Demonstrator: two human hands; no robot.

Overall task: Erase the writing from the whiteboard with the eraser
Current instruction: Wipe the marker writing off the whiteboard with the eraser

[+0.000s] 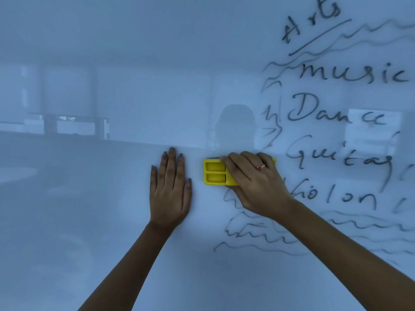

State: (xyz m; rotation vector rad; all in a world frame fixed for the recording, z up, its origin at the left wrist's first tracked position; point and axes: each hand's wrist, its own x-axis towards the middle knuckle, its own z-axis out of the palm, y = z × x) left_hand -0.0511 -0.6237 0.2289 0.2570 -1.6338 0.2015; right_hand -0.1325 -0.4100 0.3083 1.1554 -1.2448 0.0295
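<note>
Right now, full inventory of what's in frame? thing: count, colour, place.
whiteboard: 1, white, fills the view; left part bare
eraser: 1, yellow, on the board at centre, at the left edge of the writing
writing: dark marker, right part; heading "Arts" underlined, then music, Dance, Guitar and a last word partly hidden by the hand
wavy lines: several, dark, around the word list
ring: 1, red stone, on a right-hand finger
left hand: flat on the board, fingers straight, left of the eraser
right hand: grips the eraser
</note>
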